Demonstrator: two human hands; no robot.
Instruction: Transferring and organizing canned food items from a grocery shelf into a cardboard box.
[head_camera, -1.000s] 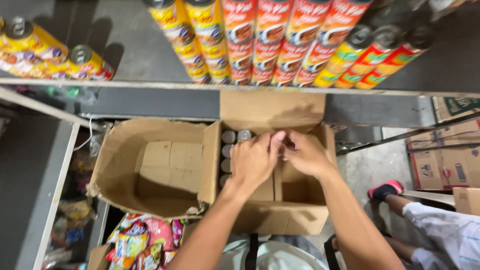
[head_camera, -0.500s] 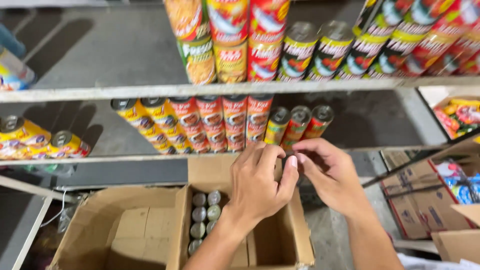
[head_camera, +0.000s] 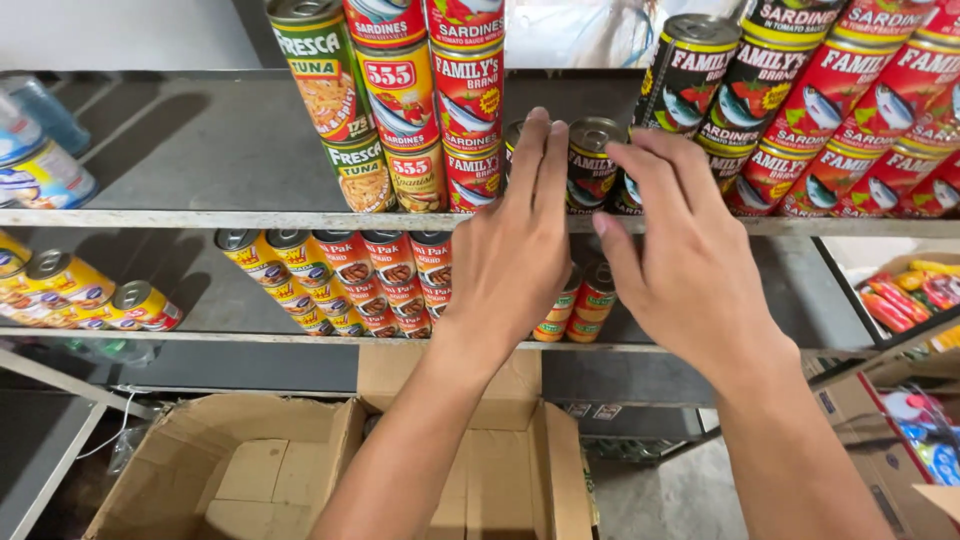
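Observation:
My left hand (head_camera: 510, 255) reaches up to the upper shelf (head_camera: 200, 218), its fingers together and wrapped over a small can (head_camera: 513, 135) of which only the rim shows. Right beside it stands a dark green can with a silver lid (head_camera: 592, 165) at the shelf's front edge. My right hand (head_camera: 685, 265) is spread open, and its index finger touches that can's right side. Red and yellow cans (head_camera: 440, 110) are stacked to the left of my hands. Dark and red fish cans (head_camera: 820, 100) are stacked to the right.
The lower shelf (head_camera: 250, 335) holds rows of red and yellow cans (head_camera: 340, 280). Below stands an open cardboard box (head_camera: 250, 470). Blue-topped containers (head_camera: 40, 150) sit at far left. A box of snack packets (head_camera: 905, 295) and more cartons are at the right.
The view has tilted up from the box to the shelves. Both hands rose from the box to the upper shelf with cans, and my right hand has spread open.

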